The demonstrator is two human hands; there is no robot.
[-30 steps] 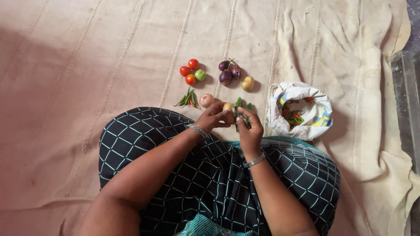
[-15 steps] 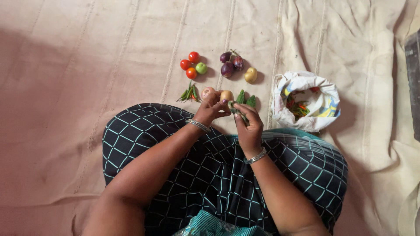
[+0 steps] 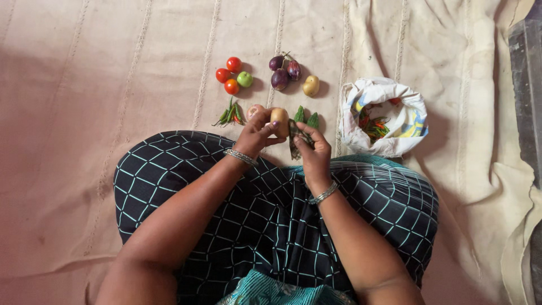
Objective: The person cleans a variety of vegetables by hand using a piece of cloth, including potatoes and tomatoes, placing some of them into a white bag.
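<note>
Head: potato apparently between fingers.

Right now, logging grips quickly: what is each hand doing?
Left hand: closed on a potato.
Right hand: closed on a dark green vegetable.

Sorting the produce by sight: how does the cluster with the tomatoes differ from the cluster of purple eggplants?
The tomato cluster has four round pieces, three red or orange and one green; the eggplant cluster has three dark purple pieces with stems. A yellowish potato lies beside the eggplant cluster, while the tomato cluster has green chillies below it. Both lie untouched on the cloth.
</note>
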